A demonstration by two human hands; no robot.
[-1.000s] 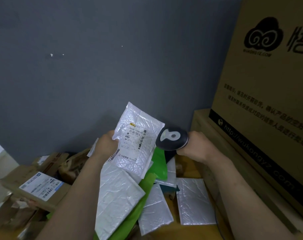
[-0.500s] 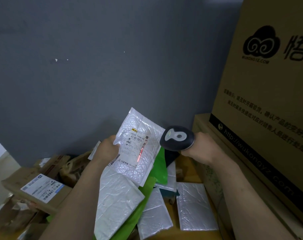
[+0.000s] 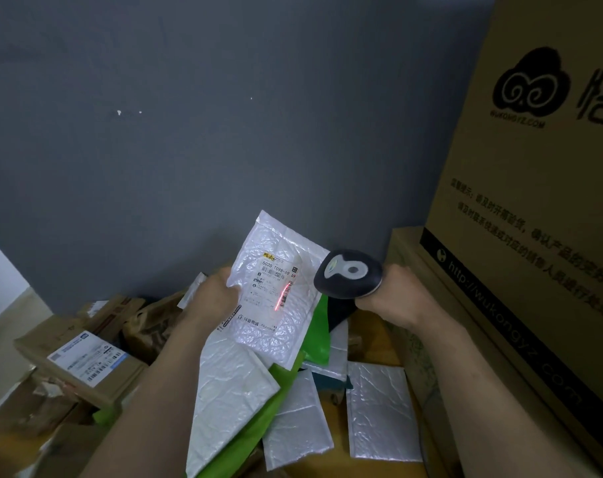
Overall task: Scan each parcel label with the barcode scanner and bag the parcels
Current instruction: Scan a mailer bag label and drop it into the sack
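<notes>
Your left hand (image 3: 217, 291) grips the white parcel (image 3: 272, 326) by its left edge, raised above the pile (image 3: 231, 391). Your right hand (image 3: 393, 294) is closed round the scanner (image 3: 348, 274) just beside it. The red line (image 3: 283, 296) stays on the label (image 3: 274, 281); a second ago none showed.

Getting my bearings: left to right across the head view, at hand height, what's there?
Labelled brown carton, left hand, held white mailer, barcode scanner, right hand, large printed carton.
</notes>
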